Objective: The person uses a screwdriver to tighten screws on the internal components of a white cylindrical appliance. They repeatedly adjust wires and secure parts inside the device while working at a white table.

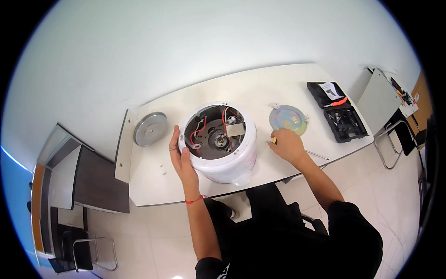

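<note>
A white rice-cooker-like appliance body (227,169) stands on the table in front of me, its round opening facing up. Inside show red and white wires (197,132), a pale flat piece (235,129) and a metal centre part. My left hand (182,160) rests against the left side of the body, fingers stretched along its rim. To the right, my right hand (288,143) is closed low over the table on a screwdriver (318,155); a bit of its yellow handle shows at the fingers, and the shaft sticks out beyond the wrist. Just behind that hand lies a shiny, iridescent round metal plate (284,116).
At the left of the white table (209,90) lies a round grey metal dish (151,129). An open black tool case (344,123) with an orange-handled tool (338,102) sits at the right. Small bits (162,169) lie near the left. Chairs (397,144) stand beyond the table.
</note>
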